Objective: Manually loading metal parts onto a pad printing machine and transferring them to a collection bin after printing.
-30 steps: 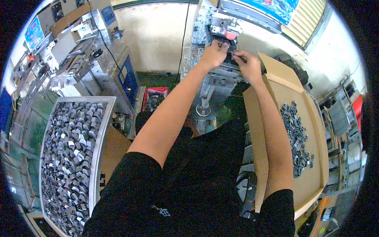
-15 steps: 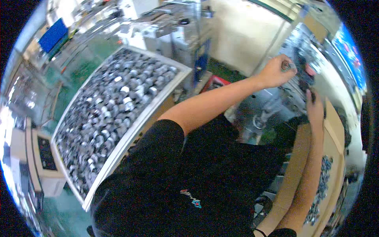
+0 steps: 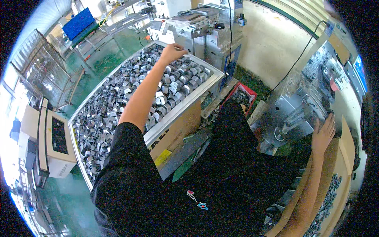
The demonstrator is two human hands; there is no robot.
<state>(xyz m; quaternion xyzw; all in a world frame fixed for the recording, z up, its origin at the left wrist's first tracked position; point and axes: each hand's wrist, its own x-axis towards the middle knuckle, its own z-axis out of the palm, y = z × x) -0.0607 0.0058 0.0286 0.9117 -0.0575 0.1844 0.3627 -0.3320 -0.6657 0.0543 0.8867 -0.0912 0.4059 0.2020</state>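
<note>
My left hand (image 3: 173,54) is over the far end of a large white-rimmed tray (image 3: 207,85) heaped with small curved grey metal pieces (image 3: 162,98). Its fingers are bent together, and whatever may be between them is too small to make out. To the right, my right hand (image 3: 324,134) has its fingers outstretched and apart, holding nothing. It is beside the lower end of a metal bench machine (image 3: 310,104), just above the edge of an open cardboard box (image 3: 344,152).
Small dark parts (image 3: 329,201) lie inside the cardboard box by my right forearm. A red crate (image 3: 252,94) with pieces in it stands on the floor ahead. Another machine (image 3: 197,27) is behind the tray. A beige cabinet (image 3: 59,138) stands at the left.
My left hand has swung from the machine at the right across to the tray. My right hand has dropped slightly and its fingers have spread. The view has turned left.
</note>
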